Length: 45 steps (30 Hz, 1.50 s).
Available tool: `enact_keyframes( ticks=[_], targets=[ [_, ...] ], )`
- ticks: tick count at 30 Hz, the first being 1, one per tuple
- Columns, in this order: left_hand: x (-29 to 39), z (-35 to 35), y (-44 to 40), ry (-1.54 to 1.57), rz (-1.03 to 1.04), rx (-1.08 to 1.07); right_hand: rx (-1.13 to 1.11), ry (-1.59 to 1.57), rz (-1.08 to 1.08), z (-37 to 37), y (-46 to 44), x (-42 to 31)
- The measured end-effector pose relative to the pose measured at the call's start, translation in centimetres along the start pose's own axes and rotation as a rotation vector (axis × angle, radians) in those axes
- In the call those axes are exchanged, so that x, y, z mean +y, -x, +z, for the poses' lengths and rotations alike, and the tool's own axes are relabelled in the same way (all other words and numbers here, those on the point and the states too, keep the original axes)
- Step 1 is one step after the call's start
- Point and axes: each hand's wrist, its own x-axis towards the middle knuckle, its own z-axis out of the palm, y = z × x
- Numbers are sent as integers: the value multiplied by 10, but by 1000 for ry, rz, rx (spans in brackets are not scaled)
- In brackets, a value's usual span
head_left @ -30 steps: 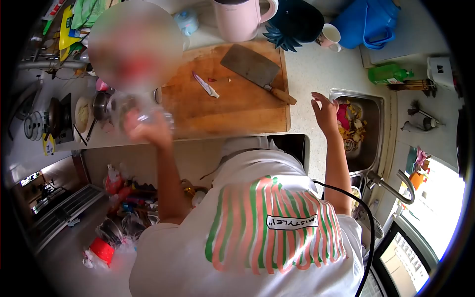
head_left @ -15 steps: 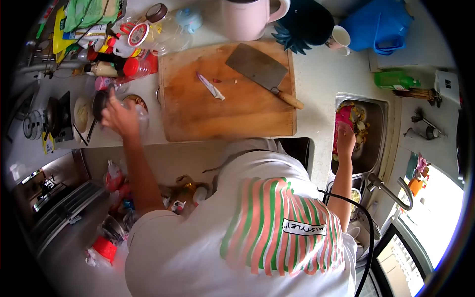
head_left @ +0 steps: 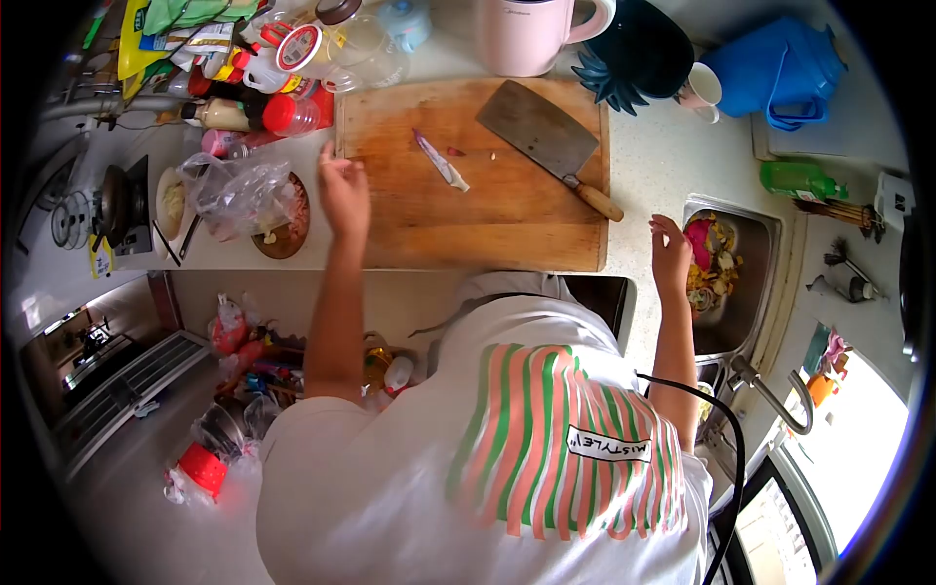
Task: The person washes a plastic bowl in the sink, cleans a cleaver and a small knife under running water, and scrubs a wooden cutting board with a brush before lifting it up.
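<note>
My left hand [head_left: 344, 190] hovers at the left edge of the wooden cutting board [head_left: 400, 224], fingers loosely bent and apart, nothing visible in it. Near the left rim of the sink [head_left: 770, 283] is my right hand [head_left: 670, 249], its fingers loosely curled and apart, with nothing seen between them. A cleaver [head_left: 536, 127] and a purple-white vegetable piece [head_left: 441, 161] lie on the board, beside small scraps. Left of my left hand, a crumpled clear plastic bag [head_left: 239, 195] partly covers a round dish of pinkish food [head_left: 295, 219].
Bottles and jars [head_left: 292, 112] crowd the back left. Behind the board stand a pink kettle [head_left: 522, 39], a dark pineapple-shaped dish [head_left: 639, 54], a cup [head_left: 700, 90] and a blue jug [head_left: 775, 68]. Peels and a pink item [head_left: 698, 242] lie in the sink.
My left hand has moved right, away from the dishes, and the clear bag now spreads over them. My right hand has lifted out of the sink to its left rim.
</note>
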Motion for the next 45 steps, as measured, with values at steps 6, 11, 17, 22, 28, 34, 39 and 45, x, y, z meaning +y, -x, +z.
enact_keyframes(
  ticks=[6, 11, 17, 22, 28, 34, 39, 45],
  targets=[
    [71, 71, 49, -32, -283, -179, -82, 35, -395, 42, -32, -94],
    [90, 76, 51, 8, -344, -292, -349, 38, -660, 110, -53, -169],
    [83, 54, 55, -147, -359, -307, -506, 134, -774, 187, -67, -226],
    [77, 22, 61, 231, -432, -212, -590, 417, -972, 209, -67, -216],
    [76, -3, 64, 573, -600, -183, -378, 101, -747, 204, -80, -189],
    [73, 2, 69, 674, -584, -159, -557, 561, -728, 178, -77, -201],
    [81, 3, 67, 709, -565, -165, -628, 535, -838, 179, -80, -199],
    [83, 3, 68, 720, -563, -128, -462, 387, -816, 222, -74, -211]
  ],
)
